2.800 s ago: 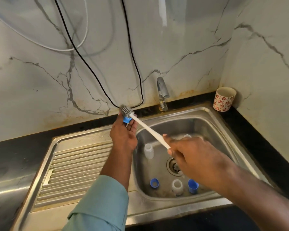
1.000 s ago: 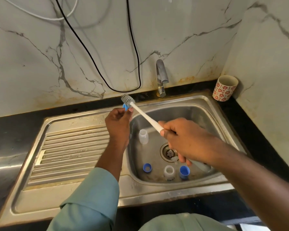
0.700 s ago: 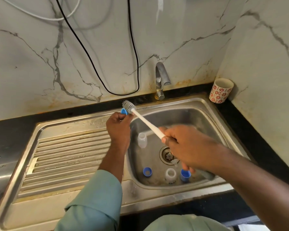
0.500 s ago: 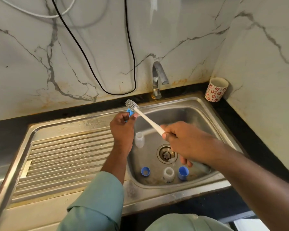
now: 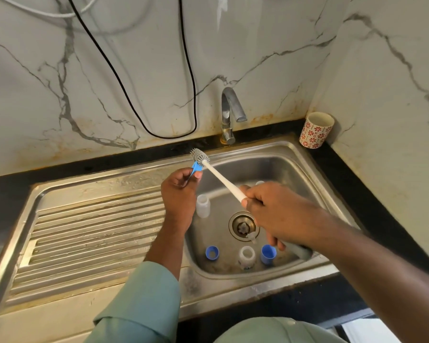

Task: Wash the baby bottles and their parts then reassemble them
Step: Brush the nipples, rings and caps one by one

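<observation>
Over sink (image 5: pixel 307 167) – two bottles (image 5: pixel 203 205), two blue caps (image 5: pixel 212 252); hands: brush (image 5: pixel 218 175), third cap (image 5: pixel 196 167).

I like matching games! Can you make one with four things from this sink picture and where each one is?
Things:
1. white long-handled bottle brush
2. small blue bottle part
3. red-flowered white cup
4. clear plastic bottle

Places:
A. standing in the sink basin
B. gripped by the right hand
C. on the counter in the corner
D. pinched in the left hand

Pairs: 1-B, 2-D, 3-C, 4-A
</observation>
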Motion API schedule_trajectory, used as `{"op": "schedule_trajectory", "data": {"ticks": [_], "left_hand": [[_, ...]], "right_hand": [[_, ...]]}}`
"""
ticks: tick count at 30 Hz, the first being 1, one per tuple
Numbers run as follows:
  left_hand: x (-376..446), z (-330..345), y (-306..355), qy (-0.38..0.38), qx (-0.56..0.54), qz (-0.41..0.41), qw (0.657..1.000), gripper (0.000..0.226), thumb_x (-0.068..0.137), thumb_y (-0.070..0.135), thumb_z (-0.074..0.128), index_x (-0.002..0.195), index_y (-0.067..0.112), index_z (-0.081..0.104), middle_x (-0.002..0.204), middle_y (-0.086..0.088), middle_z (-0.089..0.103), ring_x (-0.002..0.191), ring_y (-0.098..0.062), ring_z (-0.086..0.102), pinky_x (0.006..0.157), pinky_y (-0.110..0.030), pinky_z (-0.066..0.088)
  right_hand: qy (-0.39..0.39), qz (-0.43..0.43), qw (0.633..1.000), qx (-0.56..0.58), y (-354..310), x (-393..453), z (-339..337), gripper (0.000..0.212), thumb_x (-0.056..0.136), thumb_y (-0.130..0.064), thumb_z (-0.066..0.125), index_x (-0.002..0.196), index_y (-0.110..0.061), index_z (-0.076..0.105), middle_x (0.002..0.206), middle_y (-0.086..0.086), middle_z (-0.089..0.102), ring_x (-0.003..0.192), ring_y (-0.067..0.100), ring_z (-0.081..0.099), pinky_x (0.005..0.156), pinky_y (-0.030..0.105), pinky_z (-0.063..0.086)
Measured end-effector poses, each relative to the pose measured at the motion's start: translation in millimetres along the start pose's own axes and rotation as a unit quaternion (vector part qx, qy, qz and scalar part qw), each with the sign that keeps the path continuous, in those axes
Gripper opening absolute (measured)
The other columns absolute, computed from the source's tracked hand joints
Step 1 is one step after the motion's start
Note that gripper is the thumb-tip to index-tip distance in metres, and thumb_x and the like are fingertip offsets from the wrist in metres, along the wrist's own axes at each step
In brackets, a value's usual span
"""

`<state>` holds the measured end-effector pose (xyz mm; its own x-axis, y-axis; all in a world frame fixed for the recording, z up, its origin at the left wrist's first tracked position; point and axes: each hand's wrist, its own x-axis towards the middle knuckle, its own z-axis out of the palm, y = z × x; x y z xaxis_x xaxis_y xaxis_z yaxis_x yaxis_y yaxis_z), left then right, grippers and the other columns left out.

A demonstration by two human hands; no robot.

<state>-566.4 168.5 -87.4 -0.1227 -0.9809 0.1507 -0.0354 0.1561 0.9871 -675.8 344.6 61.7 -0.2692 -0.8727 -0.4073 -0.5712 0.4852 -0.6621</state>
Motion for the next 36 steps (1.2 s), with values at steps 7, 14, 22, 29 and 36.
{"op": "schedule_trajectory", "data": {"ticks": [7,14,22,29,36], "left_hand": [[-0.6,6.2,-2.7,-0.064,0.017,0.033,0.997,0.008,0.088,0.002,0.07,0.094,0.007,0.071,0.09,-0.007,0.073,0.08,-0.012,0.067,0.072,-0.016,0.051],[3.0,6.2,0.4,-0.044,0.004,0.032,0.999,0.008,0.088,0.003,0.07,0.09,0.01,0.069,0.082,0.001,0.07,0.07,0.001,0.061,0.067,-0.013,0.048],[15.5,1.1,2.9,-0.06,0.043,0.019,0.997,0.016,0.091,0.007,0.068,0.087,0.023,0.066,0.083,-0.001,0.07,0.071,-0.01,0.061,0.065,-0.024,0.05],[24.7,-0.8,-1.3,-0.088,0.065,0.025,0.994,0.006,0.093,0.014,0.066,0.1,0.013,0.067,0.092,-0.004,0.07,0.08,-0.014,0.062,0.071,-0.027,0.05],[23.1,8.0,9.4,-0.065,-0.215,-0.142,0.964,0.008,0.099,0.012,0.054,0.099,0.006,0.06,0.102,-0.013,0.069,0.1,-0.025,0.069,0.087,-0.036,0.059]], "right_hand": [[-0.011,0.037,0.998,0.059,11.4,-12.5,-10.3,0.015,0.103,-0.025,0.043,0.093,-0.03,0.054,0.082,0.007,0.064,0.045,0.009,0.054,0.046,0.021,0.049],[0.001,0.038,0.998,0.044,10.9,-5.5,-8.7,0.012,0.103,-0.028,0.042,0.096,-0.028,0.053,0.08,0.006,0.064,0.046,0.01,0.055,0.047,0.022,0.05],[0.006,0.027,0.999,0.037,4.3,2.4,-9.4,0.01,0.102,-0.03,0.043,0.103,-0.033,0.053,0.083,0.007,0.066,0.048,0.01,0.057,0.049,0.022,0.052],[0.005,0.02,0.999,0.035,2.9,9.6,-7.3,0.014,0.103,-0.027,0.043,0.098,-0.026,0.056,0.08,0.007,0.064,0.047,0.01,0.056,0.048,0.023,0.053],[0.025,0.013,0.999,0.016,11.1,17.0,-7.2,0.022,0.103,-0.03,0.044,0.119,-0.023,0.056,0.083,0.007,0.066,0.049,0.011,0.058,0.048,0.023,0.053]]}}
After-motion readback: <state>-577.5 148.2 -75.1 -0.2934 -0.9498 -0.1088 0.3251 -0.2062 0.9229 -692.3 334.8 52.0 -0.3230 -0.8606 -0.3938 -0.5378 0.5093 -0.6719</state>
